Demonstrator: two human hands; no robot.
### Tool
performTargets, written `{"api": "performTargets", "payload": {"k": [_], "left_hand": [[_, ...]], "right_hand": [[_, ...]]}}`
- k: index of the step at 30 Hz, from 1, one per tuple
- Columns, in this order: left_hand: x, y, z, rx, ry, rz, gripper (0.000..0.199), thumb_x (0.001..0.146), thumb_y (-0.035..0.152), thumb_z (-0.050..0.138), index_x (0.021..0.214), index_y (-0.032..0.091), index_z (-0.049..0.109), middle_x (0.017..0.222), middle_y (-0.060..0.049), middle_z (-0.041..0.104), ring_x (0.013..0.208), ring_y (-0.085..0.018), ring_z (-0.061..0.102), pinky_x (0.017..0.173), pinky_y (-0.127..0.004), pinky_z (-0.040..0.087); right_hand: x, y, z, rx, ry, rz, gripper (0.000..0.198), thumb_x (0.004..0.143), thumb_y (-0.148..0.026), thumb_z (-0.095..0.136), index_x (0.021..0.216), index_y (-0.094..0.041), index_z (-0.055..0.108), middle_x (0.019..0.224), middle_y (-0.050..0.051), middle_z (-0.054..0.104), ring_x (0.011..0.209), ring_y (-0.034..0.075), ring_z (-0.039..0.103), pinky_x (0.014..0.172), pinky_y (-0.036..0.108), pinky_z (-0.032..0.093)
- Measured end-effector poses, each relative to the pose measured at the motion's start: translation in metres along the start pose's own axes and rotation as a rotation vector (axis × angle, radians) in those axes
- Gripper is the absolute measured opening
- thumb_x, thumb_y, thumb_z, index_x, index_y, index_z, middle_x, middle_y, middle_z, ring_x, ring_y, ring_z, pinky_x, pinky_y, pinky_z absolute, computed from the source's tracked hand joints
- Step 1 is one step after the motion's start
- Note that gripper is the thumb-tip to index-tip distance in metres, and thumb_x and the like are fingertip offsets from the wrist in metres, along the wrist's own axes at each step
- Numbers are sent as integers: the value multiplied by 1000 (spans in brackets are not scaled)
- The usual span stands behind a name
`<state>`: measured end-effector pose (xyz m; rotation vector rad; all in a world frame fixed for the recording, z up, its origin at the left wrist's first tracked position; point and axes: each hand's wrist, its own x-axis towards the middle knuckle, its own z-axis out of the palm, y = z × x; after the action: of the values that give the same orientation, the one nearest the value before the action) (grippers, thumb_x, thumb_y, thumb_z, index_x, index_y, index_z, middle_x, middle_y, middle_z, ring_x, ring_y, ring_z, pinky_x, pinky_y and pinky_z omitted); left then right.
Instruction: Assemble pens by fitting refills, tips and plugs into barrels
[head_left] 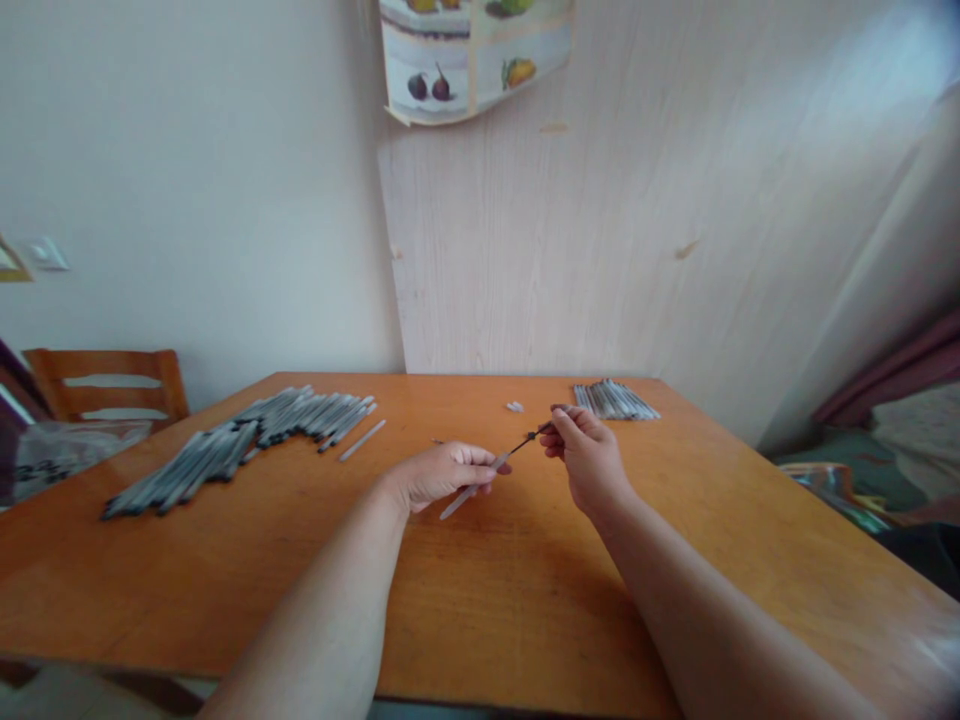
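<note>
My left hand (pixel 457 472) is closed round a translucent white pen barrel (pixel 459 500), which slants down toward me. Between the fingertips of my right hand (pixel 585 445) is a thin dark pen refill (pixel 525 442) with a small black thicker part along it. The refill's far end meets the upper end of the barrel; how deep it sits inside, I cannot tell. Just behind my left hand a small dark tip (pixel 438 441) shows on the table, mostly hidden. A single pale barrel (pixel 362 440) lies apart on the left.
Many pens with black ends form a long pile (pixel 217 450) at the left of the wooden table (pixel 480 610). A smaller bundle of pens (pixel 613 399) lies at the back right, with small white pieces (pixel 514 407) nearby. A chair (pixel 109 380) stands beyond the left edge.
</note>
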<state>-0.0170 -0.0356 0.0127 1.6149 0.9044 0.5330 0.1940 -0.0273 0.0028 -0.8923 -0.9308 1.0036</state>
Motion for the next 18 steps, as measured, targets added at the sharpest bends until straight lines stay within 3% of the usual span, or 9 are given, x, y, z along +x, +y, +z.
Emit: {"api": "performTargets", "payload": {"k": [5,18], "left_hand": [[1,0,0,-18,-30,1,36,79,37,66,110,19,70,84,-3,64,74,-12,53,69,-25,39],[3,-2,0,-14,-56,20,38,80,36,65,114,18,67,88,-4,64,75,-12,53,67,-24,39]], "right_hand": [[-1,-1,0,-26,21,-59,45,74,-41,69,108,-19,51,63,-3,62,51,11,56,48,22,43],[-1,1,-2,-62,21,-89,44,75,-44,68,107,-17,54,65,-1,63,54,12,57,49,23,43]]}}
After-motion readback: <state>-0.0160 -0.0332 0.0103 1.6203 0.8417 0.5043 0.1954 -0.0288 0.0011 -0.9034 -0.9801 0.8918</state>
